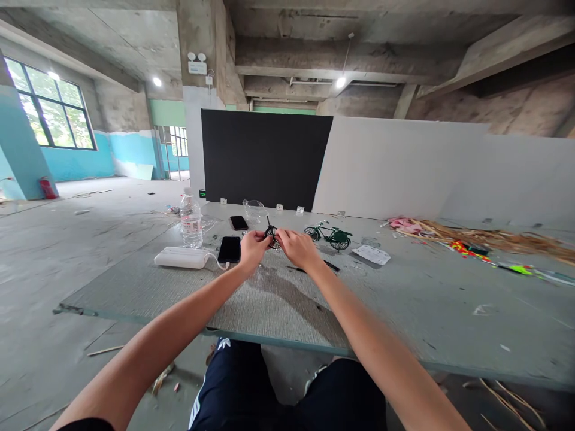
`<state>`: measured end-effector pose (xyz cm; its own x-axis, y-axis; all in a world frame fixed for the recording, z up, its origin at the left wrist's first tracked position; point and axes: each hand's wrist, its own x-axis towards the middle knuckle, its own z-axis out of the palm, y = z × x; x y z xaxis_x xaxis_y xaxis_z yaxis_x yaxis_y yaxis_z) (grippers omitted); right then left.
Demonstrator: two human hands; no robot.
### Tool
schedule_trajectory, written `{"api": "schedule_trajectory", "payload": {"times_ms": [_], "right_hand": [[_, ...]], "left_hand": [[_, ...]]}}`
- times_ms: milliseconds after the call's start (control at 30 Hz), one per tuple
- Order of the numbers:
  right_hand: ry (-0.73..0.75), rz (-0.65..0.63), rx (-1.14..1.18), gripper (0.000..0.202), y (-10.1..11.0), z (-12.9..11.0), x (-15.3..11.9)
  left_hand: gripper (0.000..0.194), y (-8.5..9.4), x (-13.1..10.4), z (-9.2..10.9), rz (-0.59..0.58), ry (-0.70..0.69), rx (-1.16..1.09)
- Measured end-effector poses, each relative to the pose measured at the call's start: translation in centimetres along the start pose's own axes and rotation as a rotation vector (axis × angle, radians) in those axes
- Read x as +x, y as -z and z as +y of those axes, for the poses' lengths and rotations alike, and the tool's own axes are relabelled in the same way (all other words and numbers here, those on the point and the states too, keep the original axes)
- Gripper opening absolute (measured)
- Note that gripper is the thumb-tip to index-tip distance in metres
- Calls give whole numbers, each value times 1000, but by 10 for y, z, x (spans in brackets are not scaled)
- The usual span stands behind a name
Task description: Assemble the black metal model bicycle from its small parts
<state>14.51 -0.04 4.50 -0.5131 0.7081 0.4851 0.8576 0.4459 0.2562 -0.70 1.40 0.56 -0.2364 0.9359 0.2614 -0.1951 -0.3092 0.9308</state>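
Observation:
Above the middle of the table, both my hands close on a small black spoked model bicycle wheel (272,235) with a thin stem rising from it. My left hand (254,246) pinches it from the left, thumb and fingers together. From the right, my right hand (294,244) grips it with bent fingers that hide part of the wheel. Just right of my hands, a green model bicycle (330,234) stands on the table. Under my right wrist lie thin dark tools, one of them a black stick (331,266).
Left of my hands are a phone (229,249) cabled to a white power bank (182,258), a second phone (239,223) and a water bottle (191,221). A paper slip (372,254) lies right of the bicycle. Straw-like strips (471,233) cover the far right; a black panel (265,158) stands behind.

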Motion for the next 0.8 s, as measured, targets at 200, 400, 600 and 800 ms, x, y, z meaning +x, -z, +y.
{"api": "schedule_trajectory", "payload": {"times_ms": [200,400,600,800], "right_hand": [[-66,-48,-75,45,1,-12,1],[-171,-98,39,37,-1,-17,2],[-185,-88,34,36,-5,-20,1],[-239,-60,68,36,-5,-26,0]], "left_hand": [[18,0,2,-4,24,-44,131],[14,2,3,-4,32,-74,160],[14,3,-2,-1,77,-211,327],[15,1,-6,1,85,-229,313]]}}
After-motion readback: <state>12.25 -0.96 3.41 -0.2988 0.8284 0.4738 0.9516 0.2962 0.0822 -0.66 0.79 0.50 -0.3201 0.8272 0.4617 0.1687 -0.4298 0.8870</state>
